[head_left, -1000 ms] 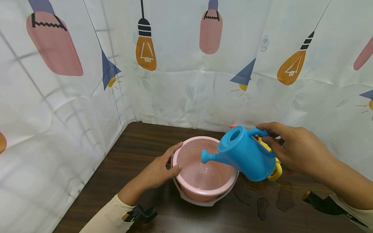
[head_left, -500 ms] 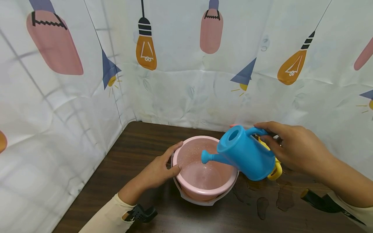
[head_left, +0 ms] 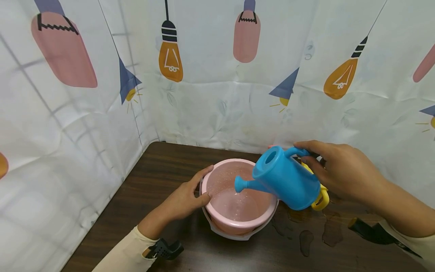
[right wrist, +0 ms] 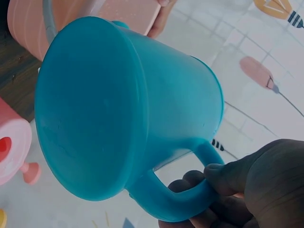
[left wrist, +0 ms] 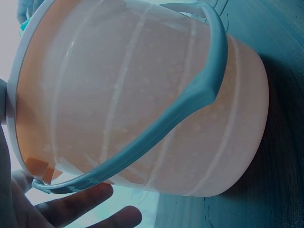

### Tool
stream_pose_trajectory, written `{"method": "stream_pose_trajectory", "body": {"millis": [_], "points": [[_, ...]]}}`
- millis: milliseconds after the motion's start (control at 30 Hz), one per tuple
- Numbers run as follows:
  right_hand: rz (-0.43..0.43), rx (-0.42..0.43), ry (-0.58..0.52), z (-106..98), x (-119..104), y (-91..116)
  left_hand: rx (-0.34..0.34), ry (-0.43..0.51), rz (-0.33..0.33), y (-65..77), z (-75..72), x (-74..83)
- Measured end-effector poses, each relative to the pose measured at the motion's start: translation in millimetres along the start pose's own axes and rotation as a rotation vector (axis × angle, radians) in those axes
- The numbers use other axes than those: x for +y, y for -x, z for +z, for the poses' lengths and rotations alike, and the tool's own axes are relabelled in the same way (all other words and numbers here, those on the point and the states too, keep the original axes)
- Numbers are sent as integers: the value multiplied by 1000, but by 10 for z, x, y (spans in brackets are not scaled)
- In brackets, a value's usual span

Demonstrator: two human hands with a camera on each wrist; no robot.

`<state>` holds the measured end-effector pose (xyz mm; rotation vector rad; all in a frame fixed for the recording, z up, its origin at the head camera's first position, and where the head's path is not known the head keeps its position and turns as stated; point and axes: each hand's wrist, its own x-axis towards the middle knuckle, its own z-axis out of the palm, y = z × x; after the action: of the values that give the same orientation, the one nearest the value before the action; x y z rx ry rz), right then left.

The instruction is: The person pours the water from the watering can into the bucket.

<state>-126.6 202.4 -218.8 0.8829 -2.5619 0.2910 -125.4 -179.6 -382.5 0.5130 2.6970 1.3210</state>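
A pink plastic bucket (head_left: pixel 234 224) stands upright on the table, its pale handle (left wrist: pixel 156 133) folded down against the side. My left hand (head_left: pixel 183 198) grips the rim, thumb over the edge and fingers along the outside. My right hand (head_left: pixel 343 170) is wrapped around the handle of a blue watering can (head_left: pixel 289 177), also seen from its base in the right wrist view. The can hangs tilted, with its spout head (head_left: pixel 240 184) over the bucket opening. Inside the bucket, water (head_left: pixel 232 204) lies at the bottom, and droplets dot the inner wall.
Behind the blue can sits a yellow item with a looped handle (head_left: pixel 321 201), partly hidden. A pink watering can (right wrist: pixel 14 142) shows at the right wrist view's left edge. Puddles (head_left: pixel 333 228) wet the dark wooden table (head_left: pixel 163 166). A patterned curtain (head_left: pixel 210 105) encloses the back and left.
My right hand and the blue watering can have shifted slightly left, the can's body tipping a little further. Ripples in the bucket water have lessened. My left hand stays at the rim.
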Motion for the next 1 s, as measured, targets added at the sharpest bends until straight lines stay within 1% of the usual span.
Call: {"method": "stream_pose_trajectory", "body": {"millis": [300,433,767,1000], "points": [[31,-51,-15,-8,-31,-55,-2,14,2,0,5,-1],[32,-57,-17,-15,-45,-67,-6,17,7,3,4,1],[13,-64,-12,-26,-70,-98,-5,15,2,6,4,12],[-19,-53,-4,-32,-96,-134,1,14,3,7,10,23]]}}
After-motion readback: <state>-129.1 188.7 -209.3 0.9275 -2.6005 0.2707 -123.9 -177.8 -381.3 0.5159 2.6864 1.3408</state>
